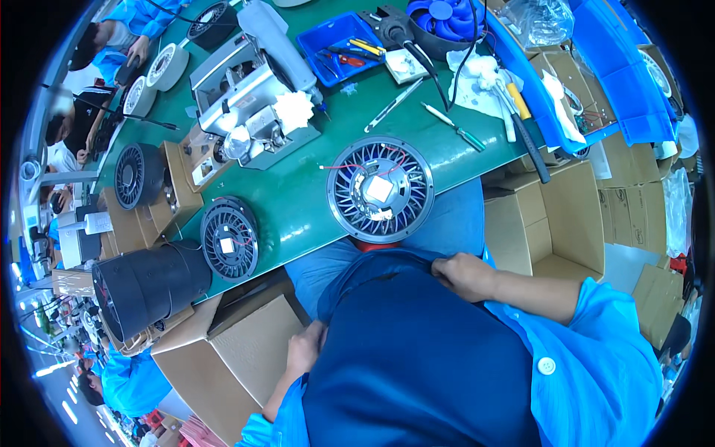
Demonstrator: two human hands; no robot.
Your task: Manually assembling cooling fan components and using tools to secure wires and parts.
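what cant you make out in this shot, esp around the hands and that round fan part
- Head view: left hand fingers are tucked against the dark blue apron; any grip is hidden.
- Head view: right hand fingertips curl under the apron's top edge, so they are unseen.
- Head view: round grille fan assembly overhangs the green table; the red part beneath it is mostly covered.
- Head view: small parts in the blue tray are too small to identify.
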